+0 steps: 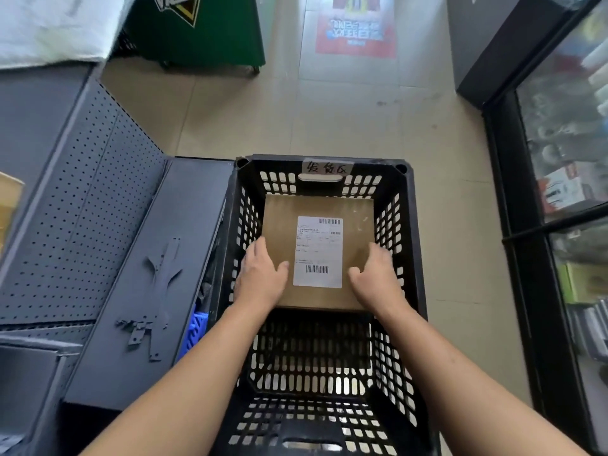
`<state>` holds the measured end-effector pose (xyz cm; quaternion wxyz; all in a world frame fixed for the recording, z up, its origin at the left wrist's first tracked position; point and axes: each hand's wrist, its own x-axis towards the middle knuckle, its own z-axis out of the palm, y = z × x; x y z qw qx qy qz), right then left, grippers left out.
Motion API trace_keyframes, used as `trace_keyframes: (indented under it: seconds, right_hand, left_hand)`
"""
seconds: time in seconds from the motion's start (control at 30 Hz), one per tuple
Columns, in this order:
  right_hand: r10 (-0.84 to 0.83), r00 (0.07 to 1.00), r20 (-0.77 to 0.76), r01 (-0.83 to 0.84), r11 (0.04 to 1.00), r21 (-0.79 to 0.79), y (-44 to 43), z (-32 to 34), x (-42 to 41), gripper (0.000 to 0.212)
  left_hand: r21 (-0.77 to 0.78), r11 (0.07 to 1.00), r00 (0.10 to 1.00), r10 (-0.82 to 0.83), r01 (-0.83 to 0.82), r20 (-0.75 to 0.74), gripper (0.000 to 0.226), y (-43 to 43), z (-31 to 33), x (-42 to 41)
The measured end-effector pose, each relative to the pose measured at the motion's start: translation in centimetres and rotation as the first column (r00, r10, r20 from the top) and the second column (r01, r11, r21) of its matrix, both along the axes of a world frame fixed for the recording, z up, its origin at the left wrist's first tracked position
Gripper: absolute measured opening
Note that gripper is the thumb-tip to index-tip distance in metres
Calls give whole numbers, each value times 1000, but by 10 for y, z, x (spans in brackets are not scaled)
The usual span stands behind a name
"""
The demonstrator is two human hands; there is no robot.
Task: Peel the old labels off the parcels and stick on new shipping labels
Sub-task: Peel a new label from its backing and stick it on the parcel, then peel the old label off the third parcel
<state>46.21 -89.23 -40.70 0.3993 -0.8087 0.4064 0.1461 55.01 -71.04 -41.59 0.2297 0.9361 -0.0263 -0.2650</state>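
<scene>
Left hand (pixel 261 274), right hand (pixel 375 278) hold the parcel (pixel 280 225) (label (pixel 317 251) up) in a crate (pixel 408 199).

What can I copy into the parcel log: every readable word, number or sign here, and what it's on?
"发货区": handwritten paper tag on the far rim of the black crate.
Shipping label on the parcel: two barcodes; print too small to read.
Floor poster: blurred, unreadable.
Green stand logo: cut off, unreadable.

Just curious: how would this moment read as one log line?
left hand: holds box | right hand: holds box | box: inside crate, far end | label: on box top
</scene>
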Motion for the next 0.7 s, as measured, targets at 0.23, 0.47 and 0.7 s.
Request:
trace_keyframes:
  seconds: [0.23, 0.47, 0.7]
  right_hand:
    - [314, 949, -26, -310, 912, -268, 0, 77, 15, 43]
    - [434, 895, 103, -338, 811, -477, 9, 213, 27, 35]
    - [691, 666, 283, -404, 652, -641, 82, 366, 41, 38]
  left_hand:
    - [111, 967, 953, -244, 227, 178, 53, 0, 97, 9]
    - [87, 981, 905, -194, 174, 378, 44, 45, 245, 16]
    - [-5, 999, 799, 46, -54, 600, 45, 147, 392, -17]
